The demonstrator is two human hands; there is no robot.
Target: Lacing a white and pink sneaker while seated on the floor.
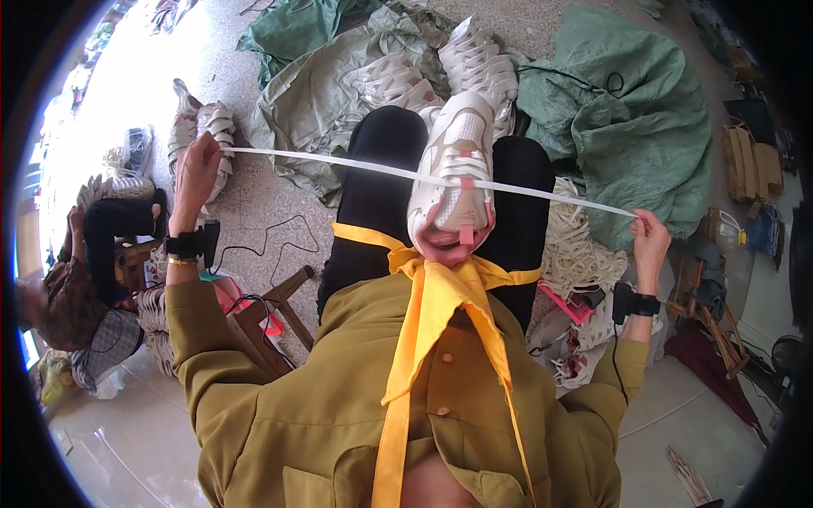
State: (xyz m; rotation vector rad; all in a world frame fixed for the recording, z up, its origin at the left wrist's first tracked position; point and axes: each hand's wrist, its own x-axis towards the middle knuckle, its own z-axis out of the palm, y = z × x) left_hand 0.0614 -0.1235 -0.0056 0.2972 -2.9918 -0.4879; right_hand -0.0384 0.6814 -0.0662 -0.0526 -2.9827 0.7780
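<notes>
A white and beige sneaker [456, 161] with a pink lining lies between my knees, its heel opening toward me. Through its tongue loop runs a long white shoelace [339, 162], stretched out to both sides. My left hand [198, 162] is closed on one end, out to the left. On the right, my right hand [650, 235] pinches the other end. The lace is pulled nearly straight, dipping slightly from left to right. Only the lowest part of the lacing is crossed by it; the sneaker rests on or between my black-trousered legs [385, 152].
Bundled white shoes [478, 63] lie beyond my knees, beside green cloth sacks [627, 110]. More strapped shoes [216, 127] stand at left. A heap of white laces [576, 237] sits by my right leg. Another person [76, 288] sits at far left. A wooden stool [275, 313] stands by my left side.
</notes>
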